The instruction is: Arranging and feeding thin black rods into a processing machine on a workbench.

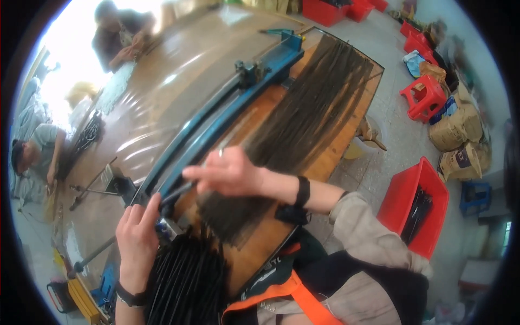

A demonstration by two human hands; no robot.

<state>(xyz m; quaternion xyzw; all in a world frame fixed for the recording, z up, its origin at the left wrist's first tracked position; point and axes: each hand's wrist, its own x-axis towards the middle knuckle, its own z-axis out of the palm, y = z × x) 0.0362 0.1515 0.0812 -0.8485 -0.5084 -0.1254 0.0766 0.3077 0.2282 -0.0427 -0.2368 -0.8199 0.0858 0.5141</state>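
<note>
A long blue metal fixture (pixel 208 132) with a groove along it runs diagonally across the table. Its near end lies beside my left hand (pixel 138 233), whose fingers are bent and pressed together there. What they hold, if anything, is hidden. My right hand (pixel 230 170) is closed just over the fixture's right side. A short, blurred dark rod-like piece (pixel 179 191) stretches from under its fingers toward my left hand; whether it is loose or part of the fixture is unclear. Under my right wrist lie many thin dark strips (pixel 303 122), and a black bundle of strips (pixel 187 273) sits below my left hand.
A clamp block (pixel 252 73) sits on the fixture's far part. Two people (pixel 116 38) work across the plastic-covered table (pixel 184 59). At right on the floor stand a red bin (pixel 398 200) holding black pieces, a red stool (pixel 425 97) and brown sacks (pixel 457 124).
</note>
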